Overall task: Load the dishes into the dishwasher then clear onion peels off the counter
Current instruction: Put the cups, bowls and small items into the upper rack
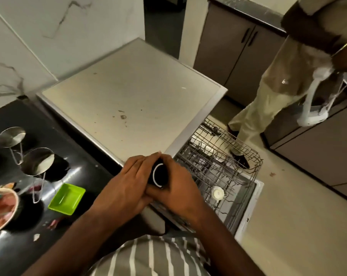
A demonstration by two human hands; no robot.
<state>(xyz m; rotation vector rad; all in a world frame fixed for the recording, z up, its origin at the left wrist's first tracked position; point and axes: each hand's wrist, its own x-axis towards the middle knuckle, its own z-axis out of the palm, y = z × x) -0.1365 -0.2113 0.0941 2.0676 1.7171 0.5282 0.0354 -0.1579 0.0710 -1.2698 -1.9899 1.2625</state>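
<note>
Both hands, left hand (126, 181) and right hand (177, 188), fingers curled around a black white-rimmed cup (159, 175) at centre frame; loading step, next it needs lowering into the grey wire dishwasher rack (224, 166).

Both hands grip a black cup (160, 174) with a white rim line: left hand (126, 180), right hand (178, 188). They hold it at the dishwasher top's (128, 84) front corner, beside the pulled-out wire rack (224, 156). Black counter (85, 176) at left carries a green tray (67, 198), two steel ladles (37, 161) and a plate of peels (0, 210).
</note>
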